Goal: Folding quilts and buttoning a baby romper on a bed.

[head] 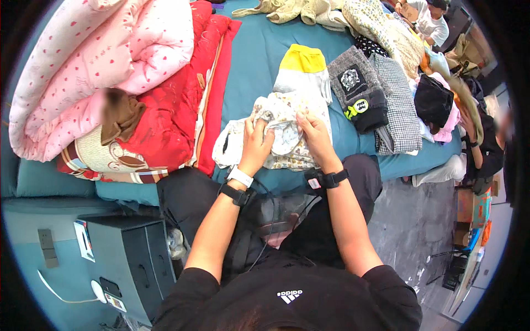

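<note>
A white printed garment (pixel 285 134) lies bunched on the teal bed sheet before me. My left hand (pixel 257 142) grips its left side, with some fingers tucked into the cloth. On the other side, my right hand (pixel 315 134) pinches the fabric between thumb and fingers. More small-print white cloth (pixel 290 163) spreads beneath, and whether it is one piece with the garment I cannot tell. Left of my left hand sits a white cloth part (pixel 230 142) with a dark mark. Just beyond lies a folded white and grey garment with a yellow band (pixel 304 58).
Folded grey clothing (pixel 360 82) and a checked garment (pixel 399 111) lie to the right, near a black item (pixel 434 99). Red bedding (pixel 165 120) and a pink quilt (pixel 103 53) fill the left. A dark cabinet (pixel 132 248) stands lower left. Two people are at the right.
</note>
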A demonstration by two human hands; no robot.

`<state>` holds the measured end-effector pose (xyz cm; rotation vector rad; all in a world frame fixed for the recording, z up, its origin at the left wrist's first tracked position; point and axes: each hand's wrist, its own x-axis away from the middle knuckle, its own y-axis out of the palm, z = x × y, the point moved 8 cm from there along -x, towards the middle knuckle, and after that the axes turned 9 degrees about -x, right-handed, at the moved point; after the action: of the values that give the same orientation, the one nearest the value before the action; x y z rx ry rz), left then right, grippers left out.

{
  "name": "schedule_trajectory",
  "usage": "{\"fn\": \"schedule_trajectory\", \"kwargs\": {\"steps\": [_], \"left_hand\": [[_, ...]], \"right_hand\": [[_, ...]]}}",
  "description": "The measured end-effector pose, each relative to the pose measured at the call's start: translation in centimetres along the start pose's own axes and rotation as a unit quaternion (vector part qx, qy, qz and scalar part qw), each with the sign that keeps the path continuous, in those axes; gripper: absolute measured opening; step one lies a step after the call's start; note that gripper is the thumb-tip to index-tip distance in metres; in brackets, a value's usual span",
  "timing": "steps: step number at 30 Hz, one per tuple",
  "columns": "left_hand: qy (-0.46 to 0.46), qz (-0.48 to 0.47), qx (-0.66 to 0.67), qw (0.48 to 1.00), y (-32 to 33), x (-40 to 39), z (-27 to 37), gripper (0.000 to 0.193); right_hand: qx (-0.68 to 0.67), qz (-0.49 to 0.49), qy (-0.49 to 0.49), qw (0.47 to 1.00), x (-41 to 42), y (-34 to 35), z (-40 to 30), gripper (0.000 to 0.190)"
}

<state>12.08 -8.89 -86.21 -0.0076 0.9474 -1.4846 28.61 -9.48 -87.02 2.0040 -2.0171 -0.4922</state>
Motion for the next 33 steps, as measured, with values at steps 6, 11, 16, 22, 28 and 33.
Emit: {"fn": "schedule_trajectory", "kwargs": {"steps": [6,11,16,22,28,33], "left_hand": [[-0.051,-0.026,0.006,0.998,-1.4,2.7,0.9,0.027],[-0.042,0.021,0.040,0.998,-3.4,4.4,0.0,0.024],[-0.032,0.011,0.083,0.996,-3.7,4.4,-0.6,0.023],[-0.112,-0.022,0.144,0.983,-4.6,4.8,-4.0,0.023],[-0.149,-0.002,0.227,0.962,-5.0,5.3,-5.9,0.027],[-0.156,-0.001,0.237,0.959,-3.3,4.7,-5.8,0.026]], "right_hand": [[0.095,0.011,-0.045,0.994,6.8,4.4,-5.5,0.025],[0.286,-0.093,-0.191,0.935,13.0,14.0,-14.1,0.019],[0.283,-0.216,-0.201,0.913,20.7,24.2,-19.3,0.039],[-0.092,-0.315,-0.420,0.846,23.7,26.5,-19.7,0.027],[-0.074,-0.294,-0.378,0.875,22.2,25.4,-16.9,0.027],[-0.012,-0.262,-0.355,0.897,20.7,24.5,-15.8,0.028]]}}
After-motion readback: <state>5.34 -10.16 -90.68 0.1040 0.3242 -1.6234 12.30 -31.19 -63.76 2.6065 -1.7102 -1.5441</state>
